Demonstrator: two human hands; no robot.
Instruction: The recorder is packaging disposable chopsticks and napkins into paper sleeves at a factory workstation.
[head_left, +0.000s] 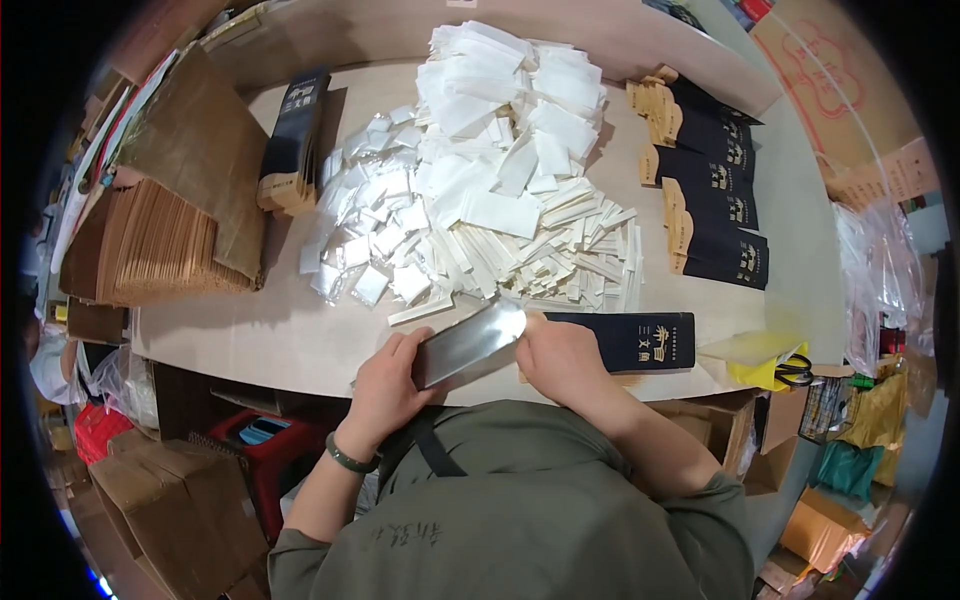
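A long, shiny silver piece [468,345] with a curved, open-looking end is held tilted over the table's front edge. Whether it is metal or foil I cannot tell. My left hand [388,385] is closed round its lower left end. At its upper right end my right hand [562,358] has curled fingers pressed against it; the fingertips are partly hidden. A dark navy paper sleeve [625,340] with pale print lies flat, partly under my right hand. Just beyond the silver piece lies a heap of thin white paper-wrapped strips [560,255].
White folded packets [500,85] are piled at the back, with small clear-wrapped sachets [370,225] to their left. Navy sleeves [715,205] overlap at right; another stack [296,135] stands at left beside a carton of brown card pieces [165,245]. Black-handled scissors [795,371] lie at the right edge.
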